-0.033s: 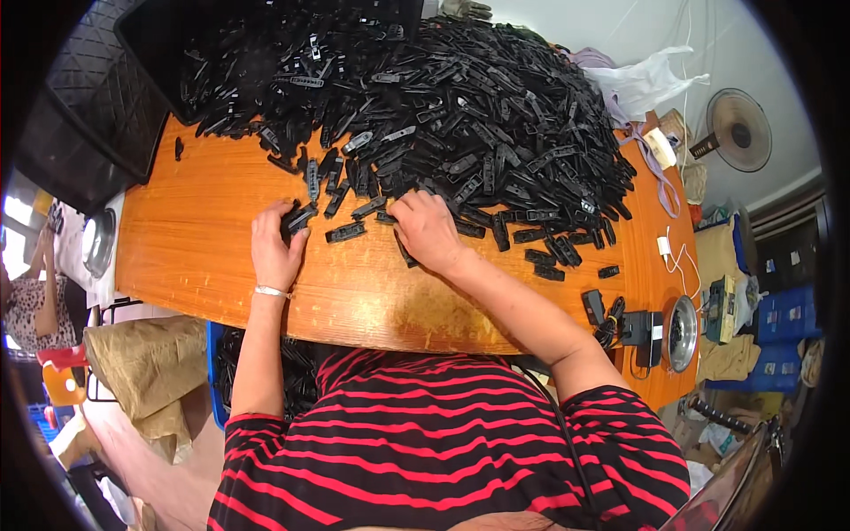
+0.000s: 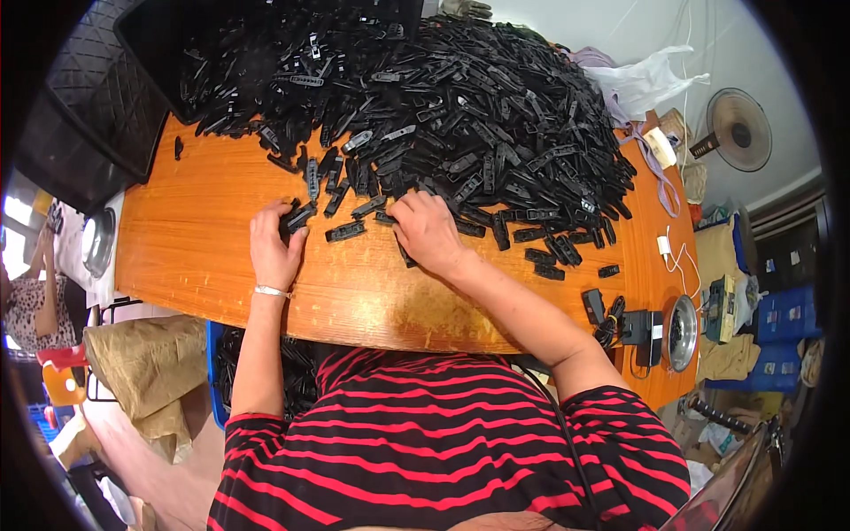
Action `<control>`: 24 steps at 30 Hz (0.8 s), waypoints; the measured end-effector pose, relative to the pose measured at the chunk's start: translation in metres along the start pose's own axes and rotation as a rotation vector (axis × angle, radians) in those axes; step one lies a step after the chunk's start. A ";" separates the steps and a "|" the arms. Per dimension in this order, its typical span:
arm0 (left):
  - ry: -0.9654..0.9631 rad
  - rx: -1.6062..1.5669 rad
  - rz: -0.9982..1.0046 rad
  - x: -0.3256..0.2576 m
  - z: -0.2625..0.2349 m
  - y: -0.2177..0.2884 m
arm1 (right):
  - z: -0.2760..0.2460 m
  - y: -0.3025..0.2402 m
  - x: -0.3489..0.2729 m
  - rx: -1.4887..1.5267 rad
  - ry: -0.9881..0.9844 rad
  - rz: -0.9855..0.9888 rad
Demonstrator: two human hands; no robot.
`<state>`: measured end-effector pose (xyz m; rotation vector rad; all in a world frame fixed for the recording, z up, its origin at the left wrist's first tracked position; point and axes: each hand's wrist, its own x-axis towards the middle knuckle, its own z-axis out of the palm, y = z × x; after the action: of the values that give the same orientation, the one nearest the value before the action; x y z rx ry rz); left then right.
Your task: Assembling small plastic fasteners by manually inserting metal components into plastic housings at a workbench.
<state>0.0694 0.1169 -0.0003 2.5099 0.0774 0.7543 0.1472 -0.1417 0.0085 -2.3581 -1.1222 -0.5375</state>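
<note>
On the wooden table [image 2: 204, 257] my left hand [image 2: 275, 251] is curled, its thumb and fingers closed about a small, long black plastic piece [image 2: 301, 217]. My right hand [image 2: 429, 235] lies palm down with bent fingers. Its fingertips press on another black plastic piece [image 2: 383, 217], partly hidden by them. One more black piece [image 2: 406, 255] sticks out beneath the right palm. Between the hands rests a loose black piece [image 2: 345, 232], touched by neither. Beyond them rises a large heap of such pieces [image 2: 505, 124].
Black crates [image 2: 102, 133] stand at the left. A blue bin [image 2: 215, 372] of black parts is below the table edge. At the right are a black power adapter [image 2: 642, 332], a metal bowl [image 2: 682, 341], a white cable [image 2: 677, 258] and a fan [image 2: 740, 131]. Another person [image 2: 40, 310] is far left.
</note>
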 end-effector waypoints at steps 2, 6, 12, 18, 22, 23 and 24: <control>0.018 0.012 -0.010 -0.002 -0.001 -0.001 | -0.008 -0.011 -0.001 0.056 0.048 -0.009; 0.001 0.044 -0.002 -0.004 0.001 -0.001 | -0.003 -0.027 -0.017 0.129 -0.042 -0.116; 0.028 0.025 -0.019 -0.010 -0.002 0.001 | 0.005 0.006 -0.007 0.012 -0.006 -0.034; 0.092 0.062 0.039 -0.015 -0.009 0.013 | -0.009 -0.028 0.002 0.169 -0.034 -0.055; 0.046 0.126 0.087 -0.018 -0.009 0.016 | 0.012 -0.057 -0.011 0.310 -0.121 -0.196; 0.061 0.136 0.086 -0.019 -0.008 0.018 | 0.017 -0.063 -0.013 0.325 -0.158 -0.170; 0.057 0.138 0.081 -0.019 -0.009 0.019 | 0.019 -0.064 -0.012 0.330 -0.162 -0.169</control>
<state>0.0469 0.1005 0.0062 2.6354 0.0490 0.8808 0.0917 -0.1024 0.0021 -2.0610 -1.3750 -0.1986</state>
